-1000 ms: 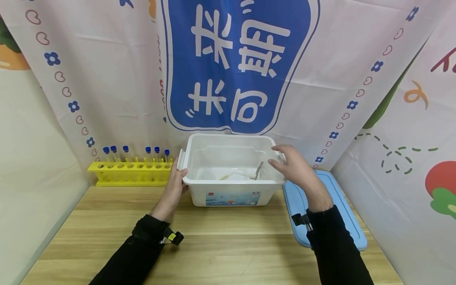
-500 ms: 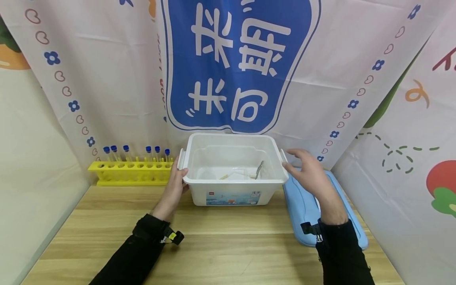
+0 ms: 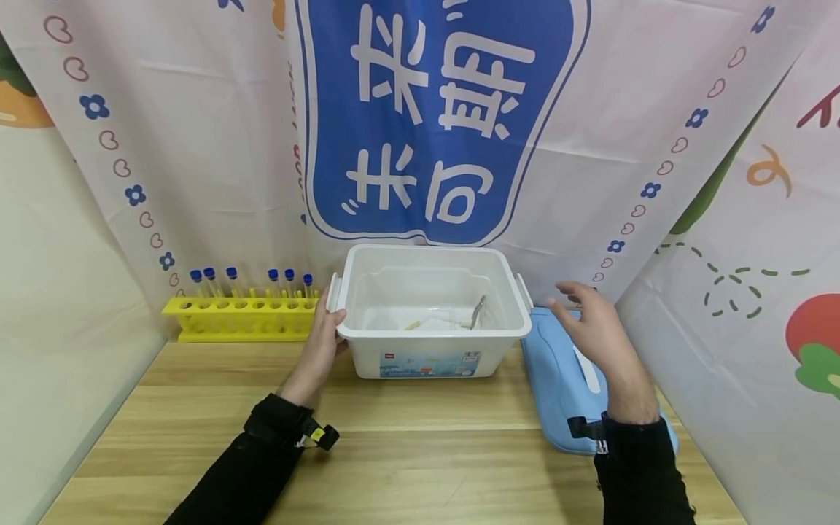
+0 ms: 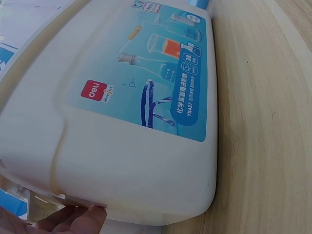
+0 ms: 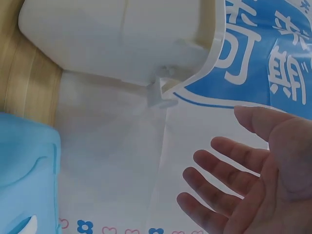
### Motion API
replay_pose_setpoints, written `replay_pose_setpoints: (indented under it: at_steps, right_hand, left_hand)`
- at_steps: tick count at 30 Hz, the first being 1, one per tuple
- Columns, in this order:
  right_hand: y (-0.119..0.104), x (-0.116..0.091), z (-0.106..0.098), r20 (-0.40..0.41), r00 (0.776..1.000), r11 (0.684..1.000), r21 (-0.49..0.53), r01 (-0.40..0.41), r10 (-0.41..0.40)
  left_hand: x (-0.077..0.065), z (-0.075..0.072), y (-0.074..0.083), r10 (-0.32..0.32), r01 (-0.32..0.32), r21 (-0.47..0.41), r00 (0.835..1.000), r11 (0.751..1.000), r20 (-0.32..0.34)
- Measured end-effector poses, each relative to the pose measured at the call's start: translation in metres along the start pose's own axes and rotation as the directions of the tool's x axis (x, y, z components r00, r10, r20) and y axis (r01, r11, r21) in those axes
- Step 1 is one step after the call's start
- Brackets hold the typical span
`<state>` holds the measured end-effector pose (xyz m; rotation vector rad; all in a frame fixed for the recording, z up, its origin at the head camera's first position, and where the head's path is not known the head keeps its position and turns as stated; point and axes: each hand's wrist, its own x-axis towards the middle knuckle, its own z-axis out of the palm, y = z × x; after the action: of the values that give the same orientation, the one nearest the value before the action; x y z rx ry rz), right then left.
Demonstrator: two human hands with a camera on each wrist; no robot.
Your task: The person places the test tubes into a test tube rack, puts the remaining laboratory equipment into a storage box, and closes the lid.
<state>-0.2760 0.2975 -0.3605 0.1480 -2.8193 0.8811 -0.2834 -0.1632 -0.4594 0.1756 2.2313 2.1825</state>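
A white plastic storage box (image 3: pixel 433 357) stands on the table against the back cloth, its top uncovered. My left hand (image 3: pixel 321 343) grips its left end, thumb over the rim by the side handle; in the left wrist view the fingertips (image 4: pixel 90 219) curl in under the handle. Inside the box lie a metal tool (image 3: pixel 477 312), thin and silvery, and some clear and yellowish pieces. Apart from the box, to its right, my right hand (image 3: pixel 593 332) hovers above the light blue lid (image 3: pixel 558 394). Its fingers are spread and relaxed, with nothing in the palm.
At the back left, a yellow test tube rack (image 3: pixel 239 321) holds several blue-capped tubes, close beside my left hand. A printed cloth (image 3: pixel 230 146) hangs right behind the box. Wall panels (image 3: pixel 735 350) border the wooden table (image 3: pixel 420 467) on both sides.
My right hand has left the box's right end and moved right, over the blue lid. The left hand and the box have stayed in place.
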Motion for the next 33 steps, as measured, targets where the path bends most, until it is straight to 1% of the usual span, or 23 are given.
replay_pose_setpoints:
  at_steps: [7, 14, 23, 33]
  right_hand:
    - [0.017, 0.0, -0.001, 0.0, 0.996, 0.996, 0.004, -0.088, 0.088]
    - [0.033, 0.005, 0.001, 0.025, 0.982, 0.983, -0.004, -0.186, 0.186]
    - [0.057, 0.01, 0.004, 0.083, 0.967, 0.971, -0.03, -0.239, 0.241]
    - [0.082, 0.016, 0.013, 0.131, 0.934, 0.943, -0.07, -0.325, 0.331]
  left_hand:
    - [-0.001, -0.001, 0.0, -0.009, 0.009, 0.006, 1.0, 1.0, 0.002]
    - [-0.002, 0.0, 0.0, -0.014, 0.014, 0.009, 1.0, 1.0, 0.003]
    - [-0.002, -0.001, -0.001, -0.012, 0.012, 0.013, 1.0, 1.0, -0.002]
    - [-0.003, 0.0, 0.0, -0.011, 0.011, 0.017, 1.0, 1.0, 0.0]
